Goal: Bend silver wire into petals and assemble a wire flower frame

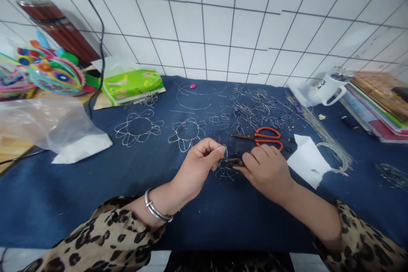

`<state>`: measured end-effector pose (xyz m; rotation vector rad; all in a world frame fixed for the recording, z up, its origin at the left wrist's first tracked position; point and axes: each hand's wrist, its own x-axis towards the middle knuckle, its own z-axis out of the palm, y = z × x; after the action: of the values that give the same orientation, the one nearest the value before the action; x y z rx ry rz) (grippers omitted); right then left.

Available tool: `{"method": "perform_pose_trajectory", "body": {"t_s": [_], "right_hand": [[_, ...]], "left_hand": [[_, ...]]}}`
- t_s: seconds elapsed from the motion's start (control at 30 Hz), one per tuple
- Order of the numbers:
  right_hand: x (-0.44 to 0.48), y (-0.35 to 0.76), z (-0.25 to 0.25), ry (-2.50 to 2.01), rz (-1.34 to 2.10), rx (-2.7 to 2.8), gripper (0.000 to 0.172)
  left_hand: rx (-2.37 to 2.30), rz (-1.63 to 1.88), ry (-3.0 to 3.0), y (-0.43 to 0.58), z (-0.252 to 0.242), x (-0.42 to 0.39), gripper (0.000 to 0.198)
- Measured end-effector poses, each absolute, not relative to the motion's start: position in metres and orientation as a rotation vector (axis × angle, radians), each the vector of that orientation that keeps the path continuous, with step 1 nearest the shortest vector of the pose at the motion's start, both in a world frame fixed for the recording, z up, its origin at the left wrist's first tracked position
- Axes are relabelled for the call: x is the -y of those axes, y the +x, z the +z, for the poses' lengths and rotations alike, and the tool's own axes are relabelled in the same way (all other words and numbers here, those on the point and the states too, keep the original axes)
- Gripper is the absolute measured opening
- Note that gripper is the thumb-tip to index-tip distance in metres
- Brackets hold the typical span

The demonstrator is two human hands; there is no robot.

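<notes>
Between thumb and fingers, my left hand (204, 161) pinches a thin piece of wire (226, 151) that loops up above the fingertips. My right hand (269, 170) is closed around a pair of dark pliers (236, 162), most of whose handles are hidden in the palm. The pliers' jaws meet the wire just right of my left fingertips. Below the jaws lie small bent wire pieces (225, 173). Orange-handled scissors (259, 134) rest just beyond my right hand. Two flower-shaped wire frames, one at the left (139, 127) and one nearer (187, 133), lie on the blue cloth (204, 229).
Tangled wire scraps (251, 108) cover the back middle. White paper (308, 159), straight wires (328, 131), a white mug (331, 89) and stacked books (379, 106) are at right. Leftward are a green tissue pack (134, 85), a plastic bag (63, 127) and a red-brown flask (60, 29).
</notes>
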<state>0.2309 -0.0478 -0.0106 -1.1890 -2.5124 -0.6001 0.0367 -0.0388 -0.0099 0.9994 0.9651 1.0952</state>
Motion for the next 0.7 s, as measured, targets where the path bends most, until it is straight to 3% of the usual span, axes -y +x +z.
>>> {"method": "perform_pose_trajectory", "body": {"t_s": [0.7], "right_hand": [[0.0518, 0.2257, -0.0121, -1.202, -0.346, 2.505, 0.036]], "left_hand": [[-0.869, 1.113, 1.105, 0.0347, -0.0116, 0.0414, 0.013]]}}
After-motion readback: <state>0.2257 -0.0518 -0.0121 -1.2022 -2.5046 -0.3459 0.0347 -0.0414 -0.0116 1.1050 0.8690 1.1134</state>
